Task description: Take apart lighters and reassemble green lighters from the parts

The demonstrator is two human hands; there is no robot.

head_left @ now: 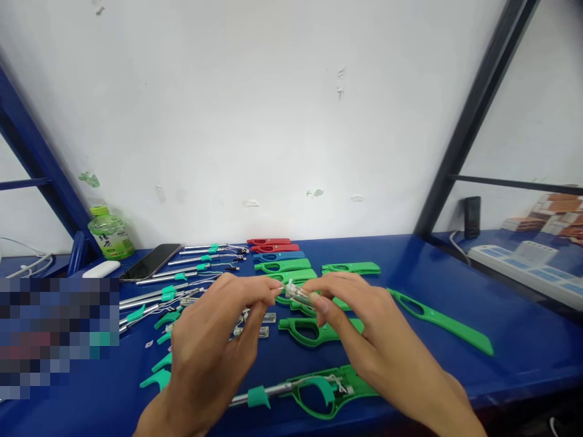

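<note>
Between my two hands is a small clear cylinder with a white tip (298, 294). My right hand (364, 337) pinches its body between thumb and fingers. At the tip end, the thumb and index finger of my left hand (214, 334) are pressed together; whatever they pinch is too small to make out. Below the hands lies an open green lighter shell (362, 388) with a teal trigger (321, 383), wires and a metal rod (277, 389) in it. Other green shells (334, 332) lie just behind, and clear cylinders (257, 332) sit beside my left fingers.
Metal rods with teal clips (168, 296) and loose teal triggers (159, 377) cover the left side. Red shells (276, 247), a blue shell (280, 257), a phone (152, 261) and a green bottle (110, 233) stand or lie behind. A long green shell (449, 323) lies right.
</note>
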